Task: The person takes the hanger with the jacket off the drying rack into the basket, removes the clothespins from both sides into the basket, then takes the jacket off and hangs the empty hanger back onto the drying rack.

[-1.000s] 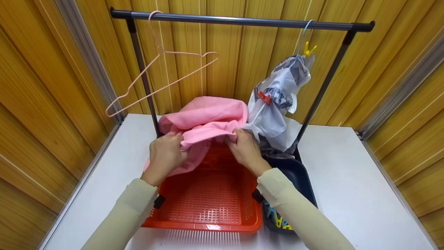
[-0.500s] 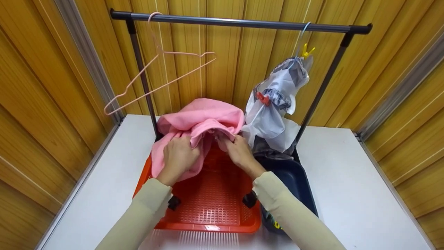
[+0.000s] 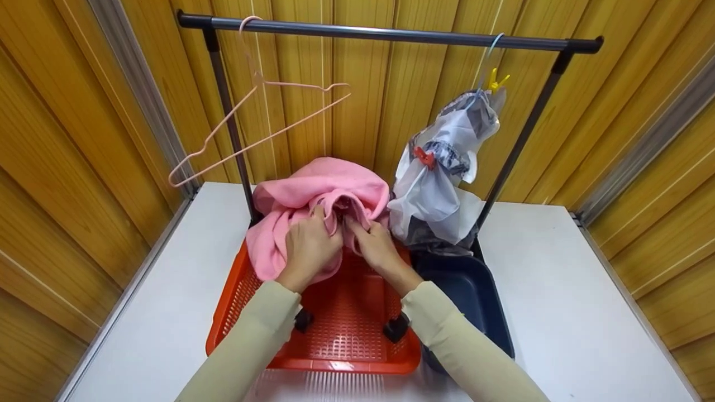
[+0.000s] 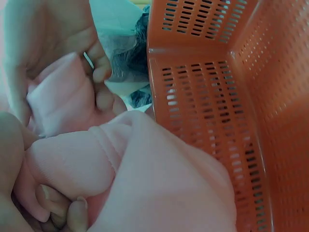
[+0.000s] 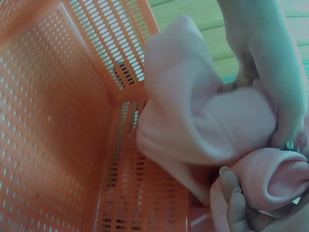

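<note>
A pink cloth garment [image 3: 329, 178] lies bunched over the back of the red plastic basket [image 3: 329, 364]. My left hand [image 3: 313, 245] grips a gathered edge of it on the left, and my right hand [image 3: 380, 248] holds the same edge on the right. Between the hands this edge forms a small arched opening. In the left wrist view, curled fingertips [image 4: 58, 205] show around the pink fabric [image 4: 164, 179]. The right wrist view has fingers [image 5: 231, 198] wrapped about a rolled fold [image 5: 270, 174]. Garment type is hard to tell from the folds.
A black rail [image 3: 380, 34] spans the back, bearing a bare pink hanger [image 3: 262, 137] and a white-and-grey garment [image 3: 441, 151] with a red clothespin [image 3: 424, 157] and a yellow clothespin [image 3: 496, 81]. Right of the basket sits a dark blue bin [image 3: 469, 296]. Wood-patterned walls enclose the white table [image 3: 558, 290].
Both hands have come closer together, the left one moving right. The garment's edge between them has gone from stretched nearly straight to a narrow arch.
</note>
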`<state>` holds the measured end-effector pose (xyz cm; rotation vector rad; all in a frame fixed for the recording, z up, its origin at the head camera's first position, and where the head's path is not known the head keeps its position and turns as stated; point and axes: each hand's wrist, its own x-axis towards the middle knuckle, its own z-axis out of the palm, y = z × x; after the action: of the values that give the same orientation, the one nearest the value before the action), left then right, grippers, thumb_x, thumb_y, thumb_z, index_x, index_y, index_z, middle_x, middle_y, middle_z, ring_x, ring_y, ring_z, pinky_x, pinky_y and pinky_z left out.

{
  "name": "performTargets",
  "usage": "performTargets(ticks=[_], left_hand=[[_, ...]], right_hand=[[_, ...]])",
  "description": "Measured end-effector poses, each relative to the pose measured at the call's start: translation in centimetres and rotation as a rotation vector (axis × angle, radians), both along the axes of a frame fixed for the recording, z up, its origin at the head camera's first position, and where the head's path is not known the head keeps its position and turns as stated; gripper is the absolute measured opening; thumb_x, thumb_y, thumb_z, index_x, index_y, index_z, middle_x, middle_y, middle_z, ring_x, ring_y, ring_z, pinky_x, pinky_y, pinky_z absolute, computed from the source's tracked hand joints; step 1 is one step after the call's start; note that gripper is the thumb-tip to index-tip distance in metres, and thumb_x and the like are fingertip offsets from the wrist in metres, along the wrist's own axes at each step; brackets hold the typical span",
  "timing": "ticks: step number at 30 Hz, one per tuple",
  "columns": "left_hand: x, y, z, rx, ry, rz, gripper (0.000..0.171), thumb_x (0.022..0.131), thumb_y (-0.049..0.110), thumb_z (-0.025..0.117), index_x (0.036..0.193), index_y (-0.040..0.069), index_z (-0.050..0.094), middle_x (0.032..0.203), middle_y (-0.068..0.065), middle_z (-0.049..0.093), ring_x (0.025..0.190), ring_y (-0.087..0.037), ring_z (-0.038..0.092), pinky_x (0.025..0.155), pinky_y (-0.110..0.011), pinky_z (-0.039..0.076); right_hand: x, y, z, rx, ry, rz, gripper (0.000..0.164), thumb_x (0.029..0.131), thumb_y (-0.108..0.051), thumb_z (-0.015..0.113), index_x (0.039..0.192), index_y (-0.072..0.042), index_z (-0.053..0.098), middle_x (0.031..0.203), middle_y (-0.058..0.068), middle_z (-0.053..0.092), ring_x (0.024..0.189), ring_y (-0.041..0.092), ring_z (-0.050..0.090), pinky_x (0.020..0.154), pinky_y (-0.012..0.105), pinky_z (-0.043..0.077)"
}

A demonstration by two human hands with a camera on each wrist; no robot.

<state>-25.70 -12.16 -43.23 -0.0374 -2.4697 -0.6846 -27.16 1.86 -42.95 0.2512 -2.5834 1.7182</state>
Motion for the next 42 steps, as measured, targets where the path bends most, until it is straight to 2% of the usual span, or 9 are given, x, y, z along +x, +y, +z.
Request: performTargets(ticks=[5,9,16,18,22,25,30,35,42], left_hand=[[0.2,0.5,0.2,-0.012,0.002,-0.061,0.054,0.082,0.035,0.064,0.121,-0.002,0.057,0.085,-0.02,0.066,0.072,-0.041,0.064,0.067,-0.054,0.05],[0.7,0.5,0.6,-0.029,-0.029,-0.174,0.066,0.079,0.035,0.066,0.127,-0.007,0.05,0.093,-0.019,0.066,0.079,-0.038,0.064,0.076,-0.052,0.051],[2.2,0.4,1.3,-0.034,-0.071,-0.429,0.064,0.077,0.026,0.069,0.129,-0.006,0.05,0.123,-0.02,0.059,0.115,-0.034,0.056,0.1,-0.048,0.044],[2.7,0.3,1.5,-0.022,-0.049,-0.488,0.057,0.077,0.021,0.067,0.127,-0.003,0.053,0.12,-0.017,0.061,0.11,-0.03,0.058,0.097,-0.043,0.047],[3.4,0.4,2.0,0.063,-0.017,-0.611,0.03,0.077,0.01,0.061,0.107,0.007,0.063,0.088,-0.007,0.064,0.079,-0.018,0.058,0.072,-0.032,0.05],[3.6,0.3,2.3,0.142,-0.034,-0.677,0.032,0.081,0.006,0.058,0.112,0.008,0.068,0.095,-0.006,0.07,0.077,-0.016,0.061,0.07,-0.031,0.053],[2.8,-0.2,1.8,0.162,0.047,-0.626,0.045,0.082,0.009,0.072,0.126,0.004,0.061,0.118,-0.011,0.065,0.101,-0.021,0.063,0.087,-0.034,0.054],[1.7,-0.6,0.8,0.0,0.141,-0.515,0.091,0.071,0.027,0.084,0.145,0.002,0.038,0.148,-0.019,0.039,0.139,-0.034,0.036,0.115,-0.047,0.031],[0.8,-0.4,0.0,-0.088,0.082,-0.48,0.11,0.069,0.039,0.084,0.153,0.006,0.022,0.159,-0.014,0.025,0.147,-0.031,0.024,0.118,-0.051,0.022]], right_hand=[[0.4,0.0,0.1,0.03,-0.015,0.064,0.038,0.097,-0.043,0.051,0.098,-0.009,0.068,0.065,-0.003,0.053,0.064,0.012,0.05,0.063,0.024,0.04],[0.6,0.3,0.2,-0.069,-0.066,0.111,0.037,0.095,-0.044,0.055,0.102,-0.01,0.065,0.063,-0.002,0.052,0.061,0.013,0.05,0.06,0.024,0.042],[1.0,0.9,0.3,-0.17,-0.093,0.144,0.053,0.087,-0.044,0.067,0.129,-0.012,0.058,0.111,0.002,0.068,0.096,0.012,0.062,0.088,0.027,0.05],[0.9,0.9,0.3,-0.212,-0.103,0.125,0.045,0.089,-0.04,0.066,0.123,-0.011,0.061,0.103,0.002,0.069,0.089,0.011,0.063,0.083,0.027,0.051],[0.6,1.1,0.6,-0.278,-0.107,0.051,0.029,0.095,-0.03,0.056,0.097,-0.003,0.068,0.077,-0.004,0.066,0.071,0.008,0.06,0.072,0.025,0.049],[0.3,1.3,0.7,-0.266,-0.074,-0.014,0.029,0.095,-0.024,0.053,0.087,0.0,0.068,0.071,-0.003,0.064,0.069,0.008,0.057,0.072,0.023,0.046],[0.2,1.8,0.8,-0.243,-0.029,-0.029,0.028,0.095,-0.017,0.051,0.098,0.005,0.069,0.081,0.008,0.071,0.071,0.006,0.06,0.072,0.022,0.048],[0.2,2.1,0.7,-0.26,-0.008,-0.005,0.028,0.096,-0.016,0.053,0.1,0.007,0.069,0.08,0.01,0.072,0.065,0.004,0.06,0.066,0.02,0.049],[0.8,1.9,0.9,-0.245,0.039,0.048,0.025,0.094,-0.014,0.056,0.09,0.006,0.07,0.072,0.002,0.067,0.064,0.006,0.056,0.062,0.021,0.046]])
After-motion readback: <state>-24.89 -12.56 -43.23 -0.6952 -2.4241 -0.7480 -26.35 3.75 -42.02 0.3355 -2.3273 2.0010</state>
